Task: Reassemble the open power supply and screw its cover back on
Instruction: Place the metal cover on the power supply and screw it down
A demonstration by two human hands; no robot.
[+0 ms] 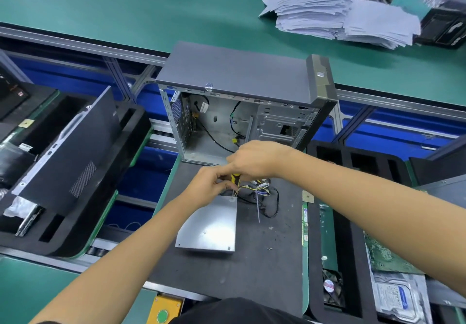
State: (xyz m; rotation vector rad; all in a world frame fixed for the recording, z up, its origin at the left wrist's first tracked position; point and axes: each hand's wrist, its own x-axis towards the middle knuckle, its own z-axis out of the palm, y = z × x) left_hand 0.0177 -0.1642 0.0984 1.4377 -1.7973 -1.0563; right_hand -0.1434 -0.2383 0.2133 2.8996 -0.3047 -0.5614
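Observation:
The silver power supply [211, 225] lies on a black mat [252, 273] with its flat metal cover on top. Its bundle of coloured wires [262, 192] trails off the far end. A yellow and black screwdriver [235, 179] stands upright over the cover's far right corner, its tip at a screw hole. My right hand [254, 159] grips the top of the handle from above. My left hand [210, 182] pinches the screwdriver lower down, next to the shaft. A small loose screw [270, 249] lies on the mat to the right of the supply.
An open grey computer case [247, 101] stands just beyond the mat. A black side panel [68, 162] leans in a foam tray on the left. Circuit boards, a fan [331, 288] and a hard drive [398, 298] lie at the right. Paper stacks [340, 13] sit on the far green bench.

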